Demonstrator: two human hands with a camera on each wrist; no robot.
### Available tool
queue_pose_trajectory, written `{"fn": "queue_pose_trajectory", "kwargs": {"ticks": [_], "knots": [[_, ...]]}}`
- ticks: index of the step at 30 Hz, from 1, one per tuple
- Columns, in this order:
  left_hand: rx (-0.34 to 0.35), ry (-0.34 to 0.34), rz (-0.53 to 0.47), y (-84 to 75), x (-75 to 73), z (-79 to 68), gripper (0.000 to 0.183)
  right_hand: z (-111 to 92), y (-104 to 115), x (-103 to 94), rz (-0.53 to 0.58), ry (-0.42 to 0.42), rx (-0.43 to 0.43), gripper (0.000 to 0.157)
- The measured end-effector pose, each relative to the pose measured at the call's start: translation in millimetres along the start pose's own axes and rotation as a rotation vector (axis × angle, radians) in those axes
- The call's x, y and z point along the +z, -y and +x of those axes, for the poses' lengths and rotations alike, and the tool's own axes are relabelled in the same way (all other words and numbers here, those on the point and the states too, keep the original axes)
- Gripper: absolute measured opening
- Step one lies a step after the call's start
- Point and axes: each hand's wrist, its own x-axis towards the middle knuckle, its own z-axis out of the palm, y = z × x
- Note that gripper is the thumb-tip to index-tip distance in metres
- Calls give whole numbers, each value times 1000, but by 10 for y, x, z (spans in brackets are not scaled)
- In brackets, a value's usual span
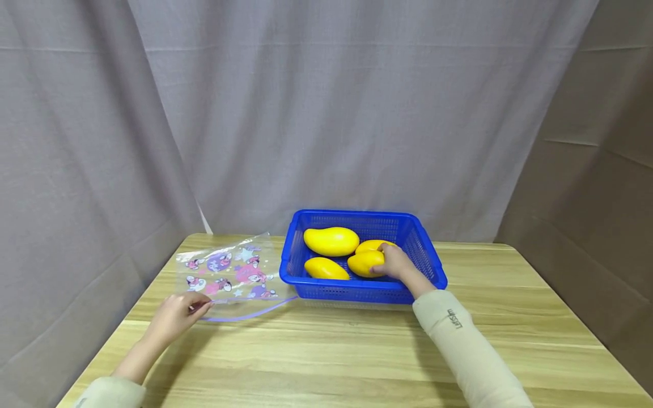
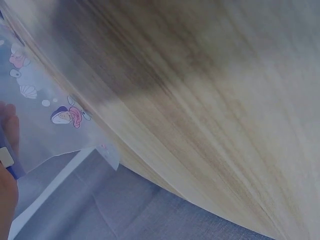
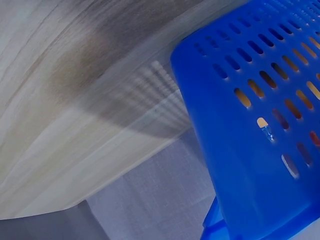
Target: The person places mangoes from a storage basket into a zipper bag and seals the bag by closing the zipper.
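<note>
My right fingers (image 1: 386,249) hold a mango (image 1: 363,264) by its right end, long axis sideways; my left fingers (image 1: 202,310) pinch the bag (image 1: 234,275) left of the basket (image 1: 326,290)

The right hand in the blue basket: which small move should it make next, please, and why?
Probably lift the front-right mango straight up, above the rim of the blue basket. The right hand already holds this mango, which lies close against another one, and the left hand pinches the clear printed bag near its purple strip.
</note>
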Motion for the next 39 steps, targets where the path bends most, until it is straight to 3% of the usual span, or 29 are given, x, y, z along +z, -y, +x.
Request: {"fn": "queue_pose_trajectory", "kwargs": {"ticks": [8, 23, 39], "knots": [[0, -1, -11, -30, -9, 2, 10, -23, 41, -31, 75, -25, 40, 59], [-1, 10, -2, -20, -14, 24, 8, -35, 145, -19, 131, -112, -1, 49], [-6, 7, 17, -25, -49, 79, 8, -53, 282, -69, 87, -52, -48, 48]]}}
